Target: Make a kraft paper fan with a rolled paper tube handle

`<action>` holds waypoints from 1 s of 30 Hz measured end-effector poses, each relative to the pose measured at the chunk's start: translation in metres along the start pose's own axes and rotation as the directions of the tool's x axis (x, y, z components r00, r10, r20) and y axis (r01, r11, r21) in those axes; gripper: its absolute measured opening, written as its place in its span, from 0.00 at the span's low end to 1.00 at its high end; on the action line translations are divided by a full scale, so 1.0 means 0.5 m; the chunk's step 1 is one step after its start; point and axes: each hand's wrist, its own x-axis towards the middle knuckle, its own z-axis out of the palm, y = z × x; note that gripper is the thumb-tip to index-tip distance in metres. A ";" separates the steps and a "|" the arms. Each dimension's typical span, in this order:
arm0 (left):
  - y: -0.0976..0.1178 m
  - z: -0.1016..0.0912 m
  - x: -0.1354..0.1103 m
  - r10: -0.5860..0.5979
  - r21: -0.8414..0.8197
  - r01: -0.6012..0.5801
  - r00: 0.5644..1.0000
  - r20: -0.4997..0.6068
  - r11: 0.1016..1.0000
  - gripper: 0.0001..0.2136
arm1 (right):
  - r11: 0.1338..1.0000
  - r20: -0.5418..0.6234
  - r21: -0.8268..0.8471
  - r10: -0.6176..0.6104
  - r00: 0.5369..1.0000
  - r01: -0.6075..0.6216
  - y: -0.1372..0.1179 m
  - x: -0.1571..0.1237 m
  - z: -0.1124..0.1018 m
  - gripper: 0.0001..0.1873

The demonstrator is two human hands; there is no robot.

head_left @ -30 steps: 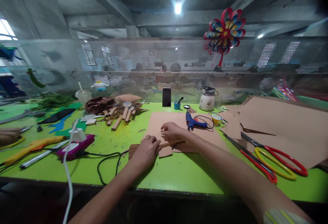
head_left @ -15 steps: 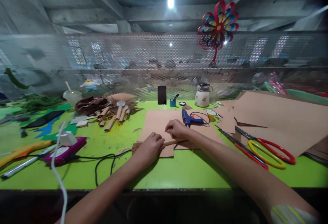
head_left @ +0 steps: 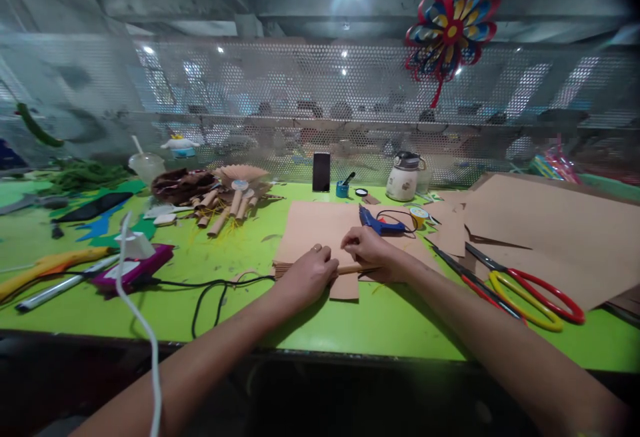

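My left hand presses down on a tightly pleated bundle of brown paper, its fingers closed over it. From under those fingers a thin brown paper roll runs to the right, below my right hand. The right hand's thumb and fingertips are drawn together in a pinch just above the roll; anything between them is too small to make out. Beneath both hands lies a flat brown paper sheet. A blue glue gun rests on it, just beyond the right hand.
Large scissors and brown sheets lie to the right. Paper fans with rolled handles are heaped at the left, near a purple power strip with cables. A phone, a blue jar and a white jug stand behind.
The whole view has shifted as the head moved. Both hands and the pleated paper have moved slightly right over the sheet, and the right fingertips are a little farther from the left hand.
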 end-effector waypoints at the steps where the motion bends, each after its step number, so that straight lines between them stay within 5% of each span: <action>1: 0.000 0.001 -0.001 -0.001 0.012 0.001 1.000 -0.002 1.000 0.09 | 1.000 -0.006 -0.003 0.002 1.000 -0.002 -0.002 0.000 0.001 0.09; 30: -0.030 -0.002 -0.005 -0.049 0.026 0.048 0.998 0.035 0.999 0.07 | 0.999 -0.010 -0.048 -0.004 1.000 0.004 -0.016 0.000 0.006 0.08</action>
